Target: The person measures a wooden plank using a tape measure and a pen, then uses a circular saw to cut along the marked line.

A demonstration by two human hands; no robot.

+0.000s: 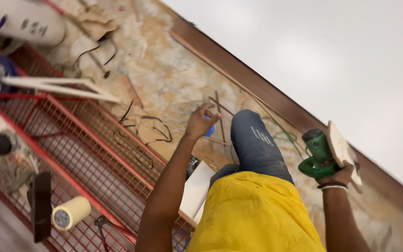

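- Green power tool (317,156): a hard plastic body with a round, dark ribbed cap at one end, held at the right of the view over a mottled, stone-patterned floor (164,74), just below a dark brown skirting strip (257,88).
- A flat, pale, worn-looking plate (342,151) lies against the tool on its outer side.
- Right hand (339,175): fingers clenched round the green tool's handle, arm raised, a dark band and a pale band (333,186) round the wrist.
- Left hand (201,122): arm stretched forward, fingers curled loosely on a small round blue object (209,130); how firm the hold is cannot be told.
- Thin wooden sticks (218,114) and dark looping wires (145,128) lie just beside that hand.
- A red wire-mesh rack (85,140) at the left carries a cream roll of tape (71,213).
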